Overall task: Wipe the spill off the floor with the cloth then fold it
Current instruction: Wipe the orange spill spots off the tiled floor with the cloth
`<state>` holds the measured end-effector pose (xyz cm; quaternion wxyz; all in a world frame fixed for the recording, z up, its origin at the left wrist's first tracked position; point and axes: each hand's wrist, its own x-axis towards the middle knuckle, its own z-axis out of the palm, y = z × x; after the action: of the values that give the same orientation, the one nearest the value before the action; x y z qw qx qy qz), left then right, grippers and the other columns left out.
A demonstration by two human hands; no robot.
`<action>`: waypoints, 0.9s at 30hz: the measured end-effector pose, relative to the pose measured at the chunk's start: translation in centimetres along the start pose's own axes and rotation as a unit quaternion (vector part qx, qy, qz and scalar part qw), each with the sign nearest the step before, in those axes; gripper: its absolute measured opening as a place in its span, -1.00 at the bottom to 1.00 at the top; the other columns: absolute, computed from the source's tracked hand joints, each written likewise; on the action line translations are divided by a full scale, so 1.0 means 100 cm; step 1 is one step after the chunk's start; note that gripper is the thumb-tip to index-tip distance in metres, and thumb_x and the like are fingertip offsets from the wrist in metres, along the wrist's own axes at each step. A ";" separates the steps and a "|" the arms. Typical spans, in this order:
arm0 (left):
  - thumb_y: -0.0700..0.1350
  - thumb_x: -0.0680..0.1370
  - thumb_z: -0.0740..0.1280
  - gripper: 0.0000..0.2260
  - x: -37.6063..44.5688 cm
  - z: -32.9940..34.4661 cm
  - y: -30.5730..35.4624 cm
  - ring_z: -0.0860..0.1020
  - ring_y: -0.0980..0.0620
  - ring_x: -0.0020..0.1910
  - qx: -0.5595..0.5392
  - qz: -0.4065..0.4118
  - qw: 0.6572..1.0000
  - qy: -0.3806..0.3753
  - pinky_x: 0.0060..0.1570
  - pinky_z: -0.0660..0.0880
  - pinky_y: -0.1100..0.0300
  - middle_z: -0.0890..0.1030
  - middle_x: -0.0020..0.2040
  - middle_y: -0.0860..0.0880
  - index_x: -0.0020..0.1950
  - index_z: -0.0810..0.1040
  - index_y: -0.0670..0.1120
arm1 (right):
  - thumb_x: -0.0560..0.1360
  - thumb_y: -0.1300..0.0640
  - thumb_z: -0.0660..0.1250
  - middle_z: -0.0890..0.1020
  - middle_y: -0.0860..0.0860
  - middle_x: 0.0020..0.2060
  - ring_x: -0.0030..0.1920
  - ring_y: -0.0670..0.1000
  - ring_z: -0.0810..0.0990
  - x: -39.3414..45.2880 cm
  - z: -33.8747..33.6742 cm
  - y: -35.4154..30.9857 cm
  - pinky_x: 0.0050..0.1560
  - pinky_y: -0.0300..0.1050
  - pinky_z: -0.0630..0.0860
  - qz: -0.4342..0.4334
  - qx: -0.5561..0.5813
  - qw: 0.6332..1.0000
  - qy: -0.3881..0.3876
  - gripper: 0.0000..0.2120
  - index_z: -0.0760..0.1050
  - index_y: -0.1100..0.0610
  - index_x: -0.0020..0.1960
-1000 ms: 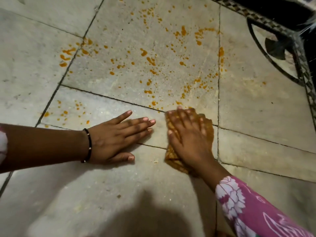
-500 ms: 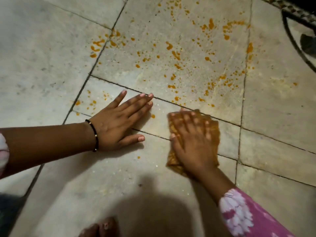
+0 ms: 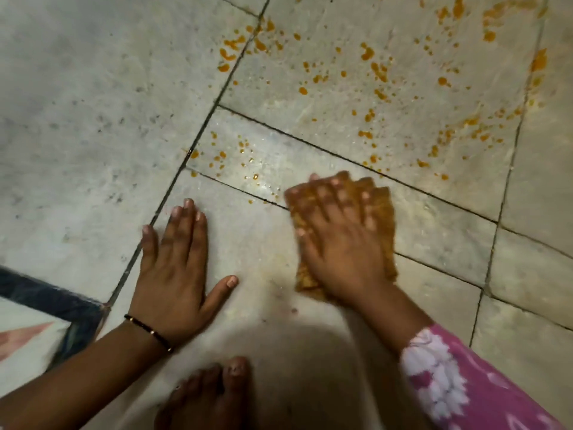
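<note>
Head view: left hand (image 3: 173, 274), black bracelet (image 3: 148, 332) at its wrist, lies flat with straight fingers on the pale grey stone-tile floor (image 3: 77, 119), left of the cloth. The mustard-yellow folded cloth (image 3: 379, 212), stained and damp-looking, lies under the flat, spread-fingered right hand (image 3: 338, 246). Its long axis runs away from the person. Orange spill (image 3: 372, 69) droplets speckle the tiles beyond the cloth.
</note>
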<state>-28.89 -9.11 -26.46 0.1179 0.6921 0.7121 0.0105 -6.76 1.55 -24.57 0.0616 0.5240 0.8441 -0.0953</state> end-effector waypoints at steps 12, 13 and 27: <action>0.28 0.52 -0.02 -0.22 0.002 0.001 0.002 0.04 -0.16 0.53 0.024 0.001 1.000 -0.007 0.43 -0.01 -0.27 0.07 0.54 -0.24 0.51 0.11 -0.30 | 0.50 -0.11 0.14 0.15 -0.02 0.52 0.51 0.10 0.11 -0.073 0.016 -0.061 0.43 0.27 -0.04 -0.095 0.023 0.995 -0.020 -0.42 0.15 -0.14 0.51; 0.28 0.52 -0.03 -0.22 0.002 0.001 0.002 0.04 -0.15 0.53 0.024 0.001 1.000 -0.007 0.44 -0.02 -0.26 0.07 0.54 -0.24 0.51 0.11 -0.30 | 0.51 -0.11 0.13 0.14 -0.03 0.53 0.52 0.08 0.08 -0.053 0.015 -0.060 0.44 0.25 -0.09 -0.102 0.024 0.994 -0.017 -0.43 0.13 -0.15 0.51; 0.28 0.52 -0.02 -0.23 0.002 0.000 0.003 0.03 -0.14 0.53 0.008 -0.003 1.000 -0.010 0.44 -0.03 -0.25 0.06 0.55 -0.22 0.52 0.09 -0.27 | 0.52 -0.10 0.09 0.23 0.02 0.50 0.50 0.11 0.13 -0.094 0.018 -0.043 0.40 0.32 -0.01 -0.119 -0.007 0.992 -0.037 -0.43 0.13 -0.09 0.51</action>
<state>-28.63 -8.94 -26.43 0.1194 0.6906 0.7133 -0.0020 -6.47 -8.94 -23.99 0.0845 0.4159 0.8981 -0.1152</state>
